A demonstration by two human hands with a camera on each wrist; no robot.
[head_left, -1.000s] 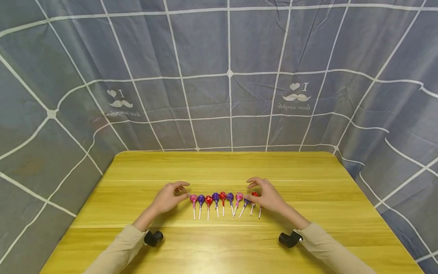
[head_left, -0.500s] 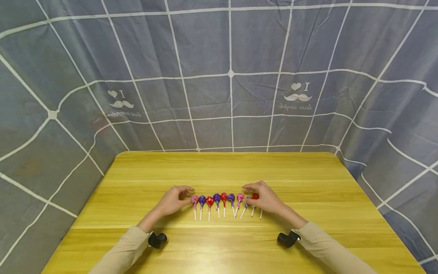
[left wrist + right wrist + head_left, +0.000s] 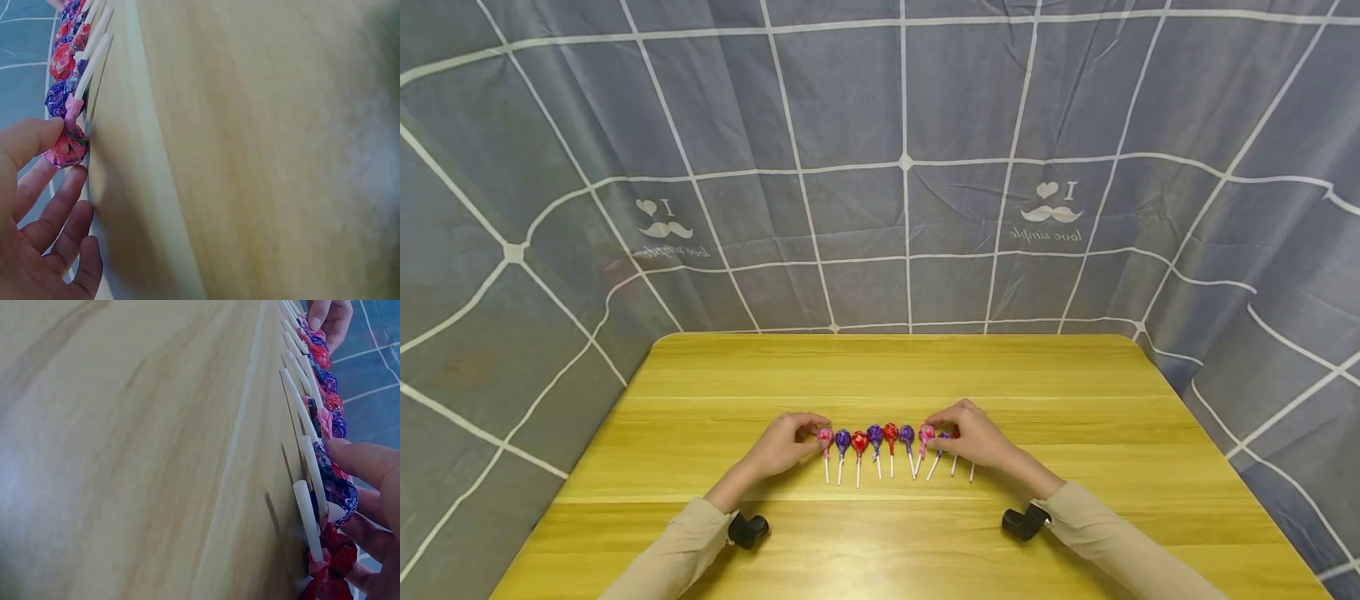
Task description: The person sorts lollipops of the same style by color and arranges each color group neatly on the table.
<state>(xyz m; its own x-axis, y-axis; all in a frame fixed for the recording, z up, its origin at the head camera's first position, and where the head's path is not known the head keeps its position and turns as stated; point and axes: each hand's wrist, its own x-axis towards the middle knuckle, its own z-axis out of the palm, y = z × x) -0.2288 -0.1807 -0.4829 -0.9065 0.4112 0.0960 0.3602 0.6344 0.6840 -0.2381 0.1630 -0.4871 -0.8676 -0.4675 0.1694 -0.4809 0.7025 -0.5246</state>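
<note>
Several wrapped lollipops lie in a row on the table, heads away from me and white sticks toward me. At the row's left end my left hand point(image 3: 781, 444) pinches a pink lollipop point(image 3: 65, 150) by its head, the thumb over the wrapper and the other fingers loosely bent. My right hand point(image 3: 976, 435) reaches over the right part of the row. Its thumb and fingers pinch another pink lollipop point(image 3: 926, 433), whose head is partly covered in the right wrist view. Beneath that hand are a purple lollipop point(image 3: 337, 494) and red lollipops point(image 3: 337, 550).
Between the hands lie a red lollipop point(image 3: 860, 442), a purple lollipop point(image 3: 875, 433) and others. The wooden table point(image 3: 880, 533) runs back to a grey curtain point(image 3: 850, 208) with white lines. Black wrist cameras are strapped at both sleeves.
My left hand has moved right onto the leftmost pink lollipop and taken hold of it. My right hand has shifted left onto the other pink lollipop. The row stays in place.
</note>
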